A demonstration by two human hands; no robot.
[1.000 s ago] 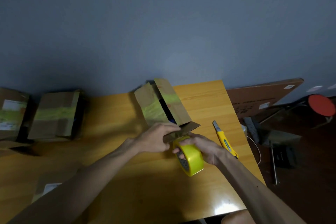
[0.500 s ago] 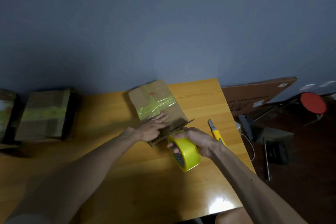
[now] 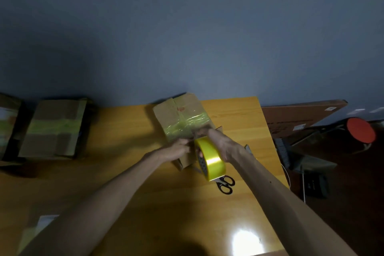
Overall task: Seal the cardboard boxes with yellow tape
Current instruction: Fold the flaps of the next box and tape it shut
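Observation:
A flat cardboard box (image 3: pixel 178 114) lies on the wooden table (image 3: pixel 124 183) near its far edge, with a band of yellow tape across its middle. My right hand (image 3: pixel 220 141) grips the yellow tape roll (image 3: pixel 212 160) over the box's near end. My left hand (image 3: pixel 176 149) has its fingertips at the roll's left side on the near end of the box; what they pinch is hidden. Two taped boxes sit at the left: one (image 3: pixel 54 127) in full view, another (image 3: pixel 8 122) cut off by the frame edge.
Black-handled scissors (image 3: pixel 225 185) lie on the table just below the roll. A cardboard piece with a white label (image 3: pixel 37 228) is at the lower left. Right of the table: a brown board (image 3: pixel 301 114), a red round stool (image 3: pixel 361 133), a brush and dark items on the floor.
The box has been laid flat and its flaps pushed down. Both hands and the roll have moved onto its near end. Scissors now show below the roll; the yellow knife is hidden.

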